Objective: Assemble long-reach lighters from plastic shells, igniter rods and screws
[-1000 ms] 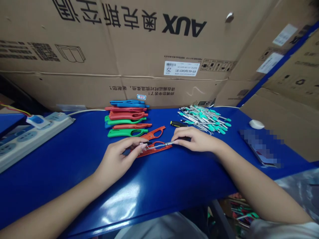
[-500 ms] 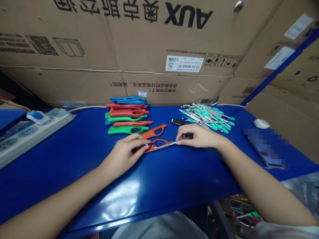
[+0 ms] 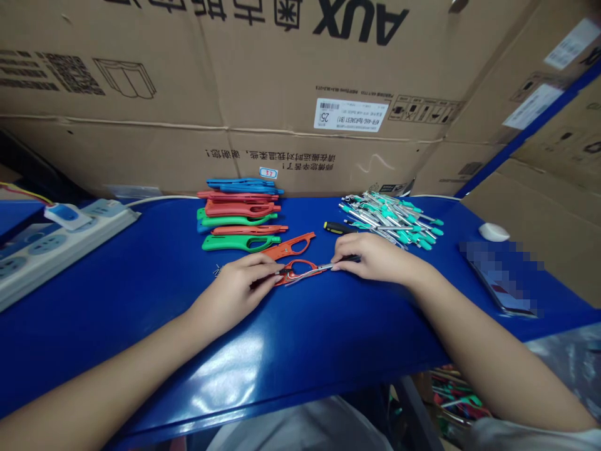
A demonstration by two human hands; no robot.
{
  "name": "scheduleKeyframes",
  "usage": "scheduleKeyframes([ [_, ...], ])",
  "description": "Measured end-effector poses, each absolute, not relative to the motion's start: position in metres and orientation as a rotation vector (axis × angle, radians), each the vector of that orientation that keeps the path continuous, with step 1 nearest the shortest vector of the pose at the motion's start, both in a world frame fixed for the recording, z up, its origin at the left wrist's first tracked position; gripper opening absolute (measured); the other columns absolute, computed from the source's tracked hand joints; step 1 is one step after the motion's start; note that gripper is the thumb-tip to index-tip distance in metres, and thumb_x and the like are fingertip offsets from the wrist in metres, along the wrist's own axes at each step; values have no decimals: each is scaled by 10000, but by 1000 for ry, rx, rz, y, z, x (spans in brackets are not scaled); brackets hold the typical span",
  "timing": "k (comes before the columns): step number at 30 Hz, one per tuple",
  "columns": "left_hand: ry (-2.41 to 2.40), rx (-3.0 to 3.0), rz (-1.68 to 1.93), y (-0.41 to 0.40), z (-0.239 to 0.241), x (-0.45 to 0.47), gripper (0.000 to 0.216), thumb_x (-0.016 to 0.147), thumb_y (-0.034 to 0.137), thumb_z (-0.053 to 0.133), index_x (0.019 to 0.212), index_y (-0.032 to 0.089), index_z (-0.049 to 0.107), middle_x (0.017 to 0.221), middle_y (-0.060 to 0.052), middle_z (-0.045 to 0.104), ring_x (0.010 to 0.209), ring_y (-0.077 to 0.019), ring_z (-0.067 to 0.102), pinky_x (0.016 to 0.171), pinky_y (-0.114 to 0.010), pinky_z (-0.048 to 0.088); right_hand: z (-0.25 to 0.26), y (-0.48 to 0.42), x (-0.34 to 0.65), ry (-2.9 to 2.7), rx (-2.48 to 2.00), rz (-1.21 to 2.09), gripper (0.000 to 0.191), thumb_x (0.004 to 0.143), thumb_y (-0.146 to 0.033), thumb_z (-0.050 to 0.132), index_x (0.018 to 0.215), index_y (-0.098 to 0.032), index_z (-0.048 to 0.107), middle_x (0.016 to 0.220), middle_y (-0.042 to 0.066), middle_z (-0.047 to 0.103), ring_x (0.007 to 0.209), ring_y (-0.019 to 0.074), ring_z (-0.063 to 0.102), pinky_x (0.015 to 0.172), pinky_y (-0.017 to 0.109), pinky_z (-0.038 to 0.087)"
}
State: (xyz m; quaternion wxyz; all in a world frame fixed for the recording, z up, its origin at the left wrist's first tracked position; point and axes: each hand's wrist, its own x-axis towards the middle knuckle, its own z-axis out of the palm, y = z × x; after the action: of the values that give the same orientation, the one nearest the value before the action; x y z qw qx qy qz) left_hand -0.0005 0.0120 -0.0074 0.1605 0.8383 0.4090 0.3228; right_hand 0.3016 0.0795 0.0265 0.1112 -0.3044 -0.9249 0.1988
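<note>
Orange handle piece [image 3: 285,277] pinned between two hands

Lies flat on the blue table [image 3: 141,294], near the front middle, just in front of a second orange piece [image 3: 288,246]. Pinched at its left end by the left hand [image 3: 235,291], fingertips pressed together on the plastic and on the thin silver wire [image 3: 312,272] looped across it. Touched at its right end by the tip of a small dark tool [image 3: 351,258]. Tool gripped in the right hand [image 3: 373,258], fingers curled tight around it, palm down.

Looks light and thin. Stiff plastic, but likely to bend or snap if squeezed hard. Smooth too, so may slide on the shiny table. Wire probably springy, and could pop loose. Best held at the flat solid end, away from the ring hole, with the wire pressed down under one fingertip.

Farther back: stack of red, green and blue handles [image 3: 239,213], heap of silver parts with green tips [image 3: 392,216], and black-and-yellow screwdriver [image 3: 335,227] between them. White power strip [image 3: 56,235] far to the left. Big cardboard boxes [image 3: 263,81] along the back.
</note>
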Motion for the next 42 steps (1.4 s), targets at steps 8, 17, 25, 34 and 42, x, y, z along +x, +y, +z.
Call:
scheduleKeyframes([
  [8,1156,2439,935,13,-9,-1,270,1019,290,537,1060,184,782,999,-75,748,887,-202,734,818,-309,593,33,71,288,-2912,-918,187,194,925,-158,614,756,-173,710,801,51,689,805,199,631,689,307,404],
  [17,1195,2449,921,16,-8,-2,334,1024,387,513,1025,192,784,996,-75,752,841,-197,734,779,-291,588,58,59,245,-3184,-1045,-208,248,784,46,584,684,-145,708,736,105,716,701,208,636,597,314,342],
  [25,1171,2502,951,18,-10,-3,341,1024,357,512,1022,151,784,983,-81,752,843,-191,731,815,-284,584,56,56,248,-3113,-1215,36,129,851,-102,602,813,-96,725,895,144,727,741,208,652,613,301,409],
  [34,1125,2507,968,17,-14,-6,276,1027,291,531,1059,167,775,978,-65,736,833,-173,724,757,-267,565,53,94,269,-2684,-1324,1226,354,843,-504,727,774,-172,623,625,-8,679,579,134,670,583,228,461],
  [42,1044,2494,980,17,-14,-6,230,1017,228,550,1075,163,763,986,-62,732,851,-163,723,774,-258,566,46,95,259,-2633,-1604,1380,396,815,-511,758,697,-187,564,544,-12,657,564,149,677,582,239,478],
])
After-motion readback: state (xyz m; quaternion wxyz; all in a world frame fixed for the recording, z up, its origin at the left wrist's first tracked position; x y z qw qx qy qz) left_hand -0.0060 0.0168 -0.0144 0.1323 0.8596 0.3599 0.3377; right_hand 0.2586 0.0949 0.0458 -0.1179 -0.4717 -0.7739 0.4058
